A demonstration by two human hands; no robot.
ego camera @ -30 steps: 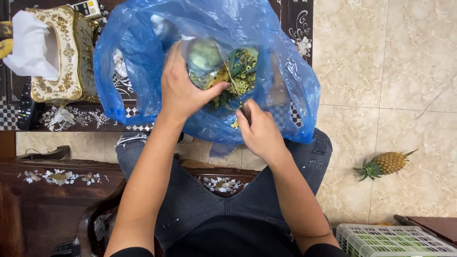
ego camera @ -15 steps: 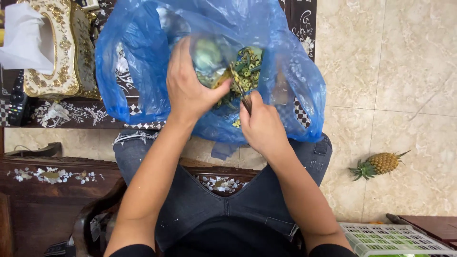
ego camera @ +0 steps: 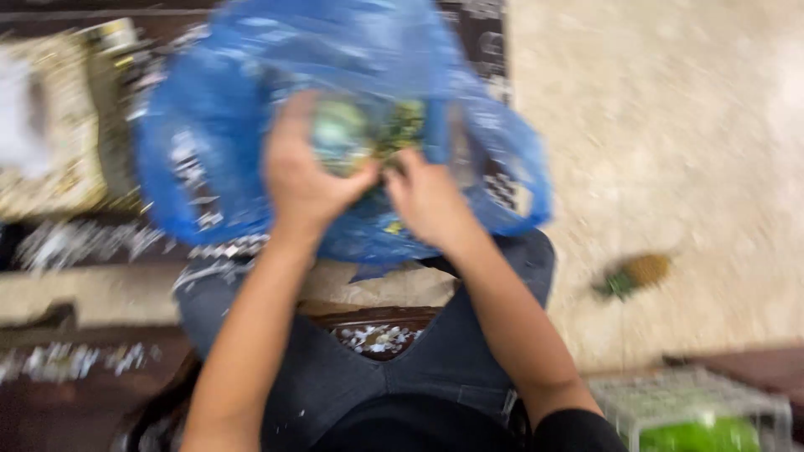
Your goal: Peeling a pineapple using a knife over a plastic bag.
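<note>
A big blue plastic bag (ego camera: pixel 218 151) rests on my knees, its mouth open toward me. My left hand (ego camera: pixel 301 180) reaches into the bag and grips a pale green rounded thing (ego camera: pixel 339 138). My right hand (ego camera: pixel 427 197) is beside it in the bag, fingers closed on green and yellow leafy scraps (ego camera: pixel 406 125). The picture is blurred, so I cannot make out the contents further. My legs in dark jeans (ego camera: pixel 360 368) show below the bag.
A small pineapple (ego camera: pixel 636 274) lies on the beige tiled floor at right. A white plastic crate (ego camera: pixel 695 402) with something green stands at bottom right. An ornate gold tissue box (ego camera: pixel 50 134) sits on the dark inlaid table (ego camera: pixel 75 243) at left.
Both hands have shifted slightly right and closer together inside the bag. The camera is moving, so this frame is blurred.
</note>
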